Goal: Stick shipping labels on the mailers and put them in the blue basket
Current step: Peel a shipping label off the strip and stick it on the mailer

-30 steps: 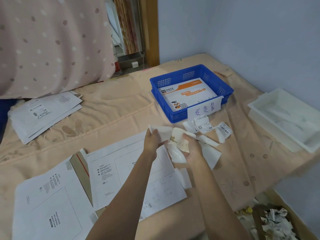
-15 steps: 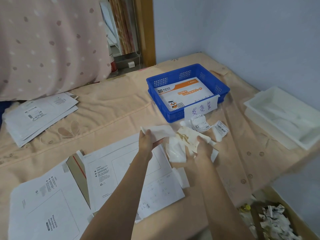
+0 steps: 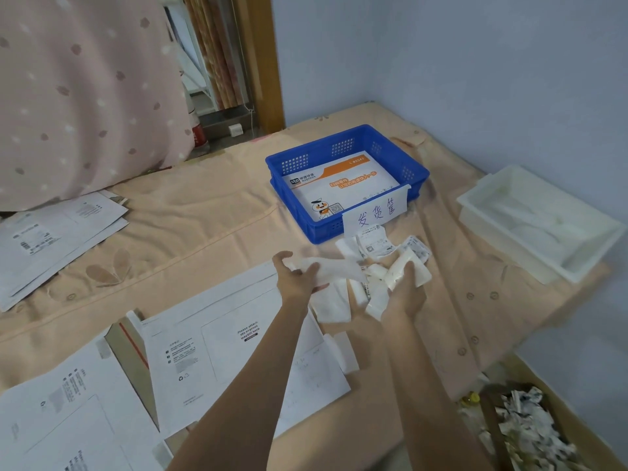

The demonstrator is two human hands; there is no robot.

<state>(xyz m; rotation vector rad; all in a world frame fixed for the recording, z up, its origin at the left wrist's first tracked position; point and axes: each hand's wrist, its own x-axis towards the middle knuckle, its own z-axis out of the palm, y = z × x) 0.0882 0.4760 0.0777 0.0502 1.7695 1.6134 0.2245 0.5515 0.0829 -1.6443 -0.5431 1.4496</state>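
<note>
Just in front of the blue basket [image 3: 307, 185], both hands are in a loose heap of labels [image 3: 377, 263] and curled backing strips. Risk: the strips are curly and tangled, so a label may fold onto itself or stick to scrap as it is pulled free; the sticky side could also catch on the bedcover [image 3: 190, 219]. Loose pieces nearest the bed's edge could slide off toward the scrap box [image 3: 530, 430] below.

Left hand [image 3: 295, 278]: palm turned inward, fingers and thumb curled round a long white strip [image 3: 331, 268], pinching it. Right hand [image 3: 406, 288]: fingers closed on a bunch of white paper [image 3: 402, 271], probably backing, too blurred to be sure. Both forearms reach forward over the open mailer [image 3: 217, 345], which lies nearer the person than the basket, unlabelled. One mailer [image 3: 343, 181] already lies in the basket.
</note>
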